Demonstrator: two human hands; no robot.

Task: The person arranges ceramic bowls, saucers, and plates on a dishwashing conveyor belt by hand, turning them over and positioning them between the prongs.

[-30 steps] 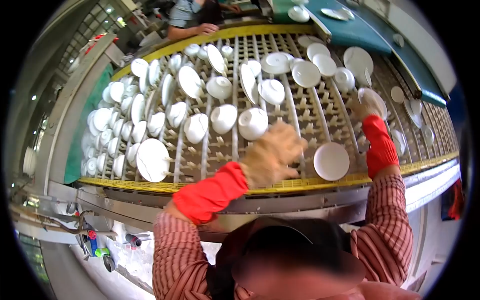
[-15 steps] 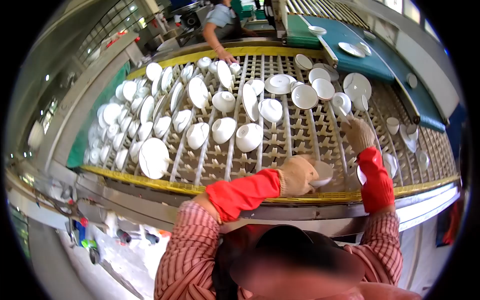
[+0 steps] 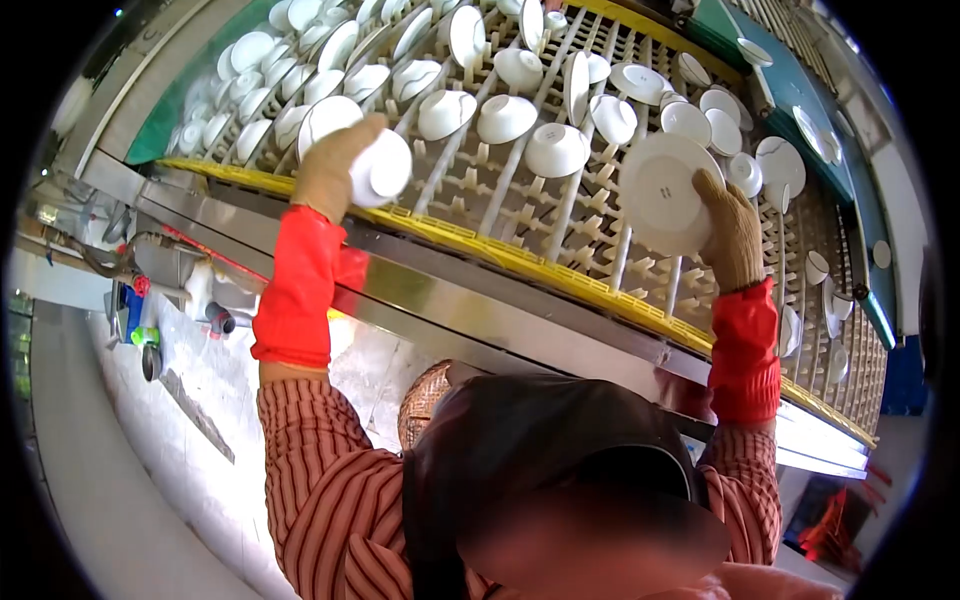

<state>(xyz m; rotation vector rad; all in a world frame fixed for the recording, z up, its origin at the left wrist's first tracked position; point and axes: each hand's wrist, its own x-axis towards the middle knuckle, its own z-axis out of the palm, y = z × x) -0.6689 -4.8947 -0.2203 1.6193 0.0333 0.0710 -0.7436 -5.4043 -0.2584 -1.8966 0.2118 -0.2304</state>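
Note:
My left hand (image 3: pixel 338 168), in a tan work glove with a red cuff, is closed on the rim of a white bowl (image 3: pixel 384 172) over the conveyor's front edge. Just behind it, a white plate (image 3: pixel 327 118) leans on the rack, partly covered by the glove. My right hand (image 3: pixel 732 228), gloved the same way, grips the right edge of a large white plate (image 3: pixel 664 200). That plate is tilted, with a small dark mark at its middle. A small white bowl (image 3: pixel 743 173) lies close to the right fingertips.
The pegged conveyor (image 3: pixel 490 205) carries many tilted white bowls and plates, crowded at the far left. A yellow strip (image 3: pixel 470 238) runs along its front edge. A green belt (image 3: pixel 790 95) with a few dishes passes at the right. A woven basket (image 3: pixel 424 400) stands below.
My left hand has moved left with the bowl. A large plate is now in my right hand. The view has turned, and the other person is out of sight.

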